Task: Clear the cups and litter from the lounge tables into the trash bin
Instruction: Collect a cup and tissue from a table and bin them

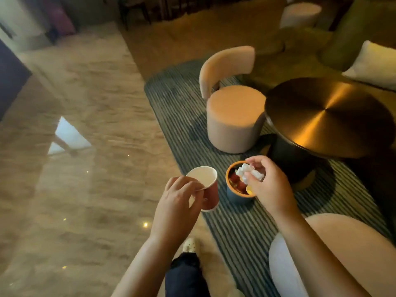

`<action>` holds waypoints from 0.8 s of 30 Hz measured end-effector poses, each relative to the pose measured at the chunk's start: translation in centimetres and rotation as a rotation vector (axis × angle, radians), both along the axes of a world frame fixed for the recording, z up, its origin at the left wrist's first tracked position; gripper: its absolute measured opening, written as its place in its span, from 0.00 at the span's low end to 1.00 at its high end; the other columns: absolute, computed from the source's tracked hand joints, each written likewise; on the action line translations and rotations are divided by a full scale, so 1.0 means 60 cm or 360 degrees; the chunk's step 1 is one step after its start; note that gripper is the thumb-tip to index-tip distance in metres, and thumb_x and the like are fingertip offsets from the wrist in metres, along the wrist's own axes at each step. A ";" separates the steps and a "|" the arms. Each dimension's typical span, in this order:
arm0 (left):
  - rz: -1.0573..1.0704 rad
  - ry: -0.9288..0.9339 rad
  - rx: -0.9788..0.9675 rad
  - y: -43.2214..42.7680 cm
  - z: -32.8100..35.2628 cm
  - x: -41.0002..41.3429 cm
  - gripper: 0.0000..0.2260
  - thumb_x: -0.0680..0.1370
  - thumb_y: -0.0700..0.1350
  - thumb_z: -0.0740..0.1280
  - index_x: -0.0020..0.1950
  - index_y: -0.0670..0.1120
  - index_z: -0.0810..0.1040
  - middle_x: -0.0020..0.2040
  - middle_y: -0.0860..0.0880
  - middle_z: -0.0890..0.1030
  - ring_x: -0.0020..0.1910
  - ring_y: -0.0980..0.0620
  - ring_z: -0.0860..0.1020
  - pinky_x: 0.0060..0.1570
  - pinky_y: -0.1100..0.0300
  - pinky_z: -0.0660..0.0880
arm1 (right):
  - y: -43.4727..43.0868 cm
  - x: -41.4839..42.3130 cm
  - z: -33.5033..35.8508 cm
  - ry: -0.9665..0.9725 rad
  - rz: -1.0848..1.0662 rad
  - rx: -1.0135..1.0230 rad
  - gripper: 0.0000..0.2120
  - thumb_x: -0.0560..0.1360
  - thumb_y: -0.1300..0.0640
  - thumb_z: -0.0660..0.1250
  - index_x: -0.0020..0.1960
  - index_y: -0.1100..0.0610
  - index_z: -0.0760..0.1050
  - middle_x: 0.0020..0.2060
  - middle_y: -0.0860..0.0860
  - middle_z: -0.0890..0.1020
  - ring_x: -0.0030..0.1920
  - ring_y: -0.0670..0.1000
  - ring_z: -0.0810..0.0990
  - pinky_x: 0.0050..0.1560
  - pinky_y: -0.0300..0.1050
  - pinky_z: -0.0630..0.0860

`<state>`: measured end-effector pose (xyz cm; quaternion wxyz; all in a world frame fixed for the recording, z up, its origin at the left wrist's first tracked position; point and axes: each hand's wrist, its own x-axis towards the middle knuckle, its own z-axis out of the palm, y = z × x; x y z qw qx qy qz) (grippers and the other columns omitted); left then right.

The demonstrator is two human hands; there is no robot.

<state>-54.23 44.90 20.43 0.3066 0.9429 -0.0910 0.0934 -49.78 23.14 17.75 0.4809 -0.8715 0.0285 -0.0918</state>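
While left hand [180,196] around cup [211,189], right hand [271,183] tight on tissue [246,172], bin [235,198] half hidden.

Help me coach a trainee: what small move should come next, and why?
Probably release the crumpled tissue: the right hand pinches it directly over the open trash bin. The red cup in the left hand could follow.

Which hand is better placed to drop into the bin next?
Right. The right hand pinches the crumpled tissue over the bin opening; the left hand holds the red cup beside the bin.
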 end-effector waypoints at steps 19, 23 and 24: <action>-0.0613 0.0725 0.0063 -0.128 -0.247 0.510 0.06 0.76 0.47 0.67 0.52 0.51 0.80 0.50 0.59 0.75 0.53 0.63 0.71 0.46 0.78 0.64 | -0.112 0.331 -0.213 0.0530 -0.0486 -0.0062 0.11 0.74 0.59 0.67 0.55 0.50 0.74 0.52 0.44 0.78 0.52 0.42 0.76 0.44 0.27 0.70; -0.0580 0.0897 0.0122 -0.173 -0.322 0.538 0.07 0.76 0.46 0.66 0.53 0.52 0.79 0.51 0.60 0.74 0.53 0.63 0.70 0.45 0.75 0.64 | -0.163 0.365 -0.296 0.0699 -0.0546 0.0083 0.10 0.74 0.60 0.68 0.53 0.49 0.75 0.52 0.45 0.78 0.52 0.44 0.77 0.47 0.37 0.76; -0.0556 0.0931 0.0140 -0.185 -0.340 0.544 0.08 0.76 0.45 0.66 0.54 0.51 0.79 0.51 0.59 0.74 0.53 0.62 0.69 0.46 0.75 0.64 | -0.175 0.373 -0.316 0.0719 -0.0556 0.0095 0.09 0.74 0.59 0.68 0.52 0.49 0.75 0.51 0.46 0.78 0.52 0.45 0.77 0.47 0.39 0.77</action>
